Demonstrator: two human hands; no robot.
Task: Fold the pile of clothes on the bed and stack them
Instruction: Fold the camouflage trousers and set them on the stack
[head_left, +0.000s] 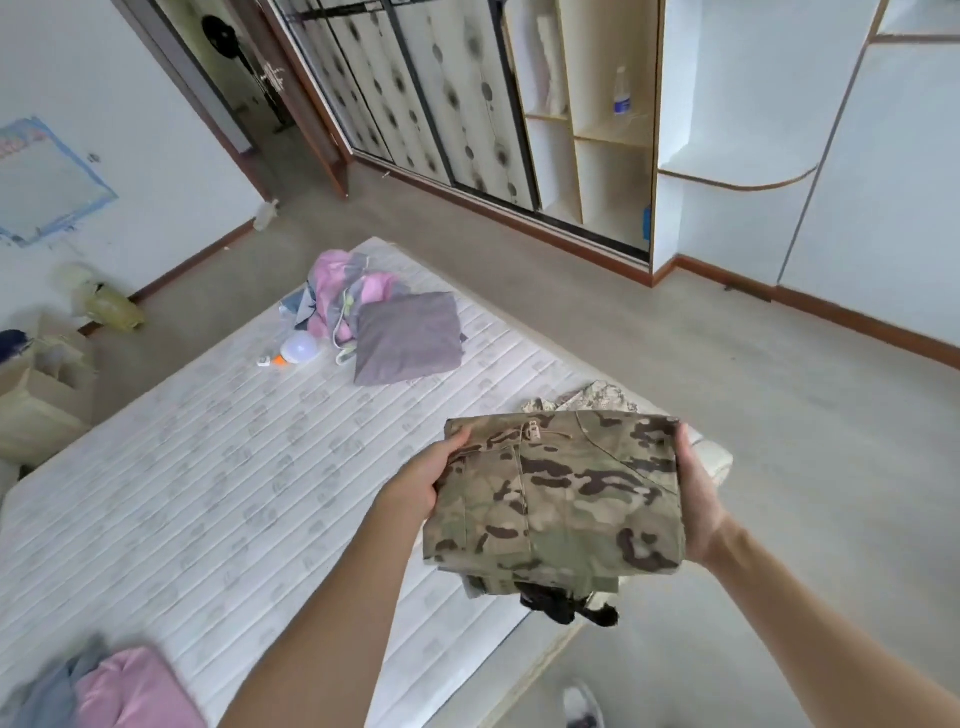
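A folded camouflage garment (563, 488) is held in the air above the right edge of the white mattress (218, 467). My left hand (426, 478) grips its left side and my right hand (698, 493) grips its right side. A black strap hangs from its underside. Just beyond it, another camouflage piece (597, 397) lies on the mattress. A folded grey garment (408, 338) lies further back, next to a loose heap of pink and grey clothes (340, 291). More pink and grey clothing (104, 691) lies at the near left corner.
A white bulb-like lamp (298, 348) and a small orange item lie on the mattress by the heap. An open wardrobe (587, 130) stands along the far wall. A cardboard box (47, 384) sits left of the bed. Bare floor lies to the right.
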